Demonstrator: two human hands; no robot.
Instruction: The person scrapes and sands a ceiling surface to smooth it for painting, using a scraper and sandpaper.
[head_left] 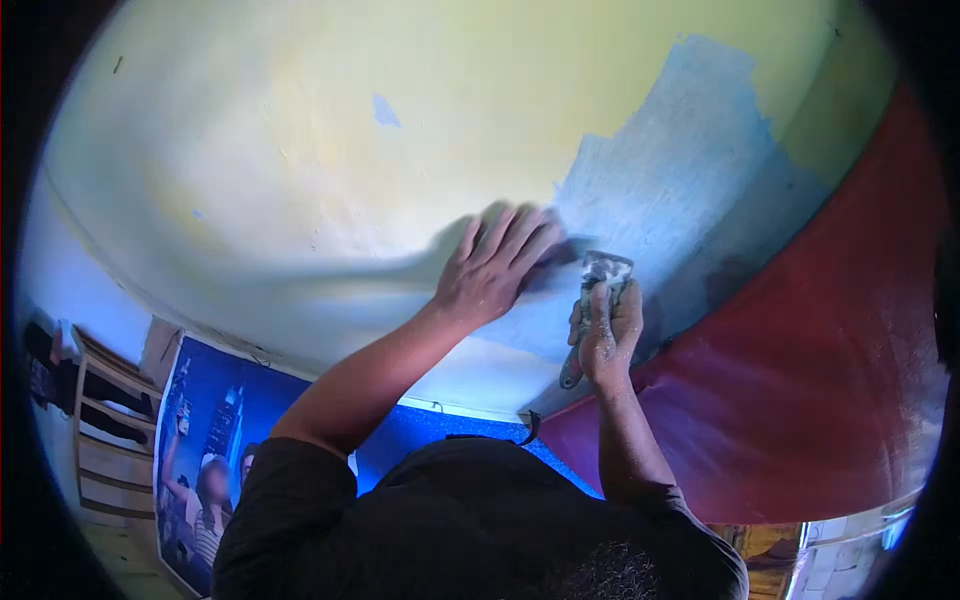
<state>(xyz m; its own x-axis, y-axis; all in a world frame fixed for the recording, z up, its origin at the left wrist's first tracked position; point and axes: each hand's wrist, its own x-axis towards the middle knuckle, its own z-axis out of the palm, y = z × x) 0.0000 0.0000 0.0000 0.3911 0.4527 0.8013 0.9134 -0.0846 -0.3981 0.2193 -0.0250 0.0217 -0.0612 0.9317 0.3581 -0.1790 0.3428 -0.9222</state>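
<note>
Gripping a scraper (597, 300), the right hand (607, 335) fingers clench its handle, left hand (492, 270) flat on the wall (300, 150).

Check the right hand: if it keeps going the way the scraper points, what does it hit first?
The right hand holds a scraper pointing up the wall. Its blade already seems to sit on the scraped blue patch, so likely more of that patch; depth is unclear.

Pale yellow wall (300, 150) with scraped blue patch (680, 170), left hand (492, 270) flat against it
</note>
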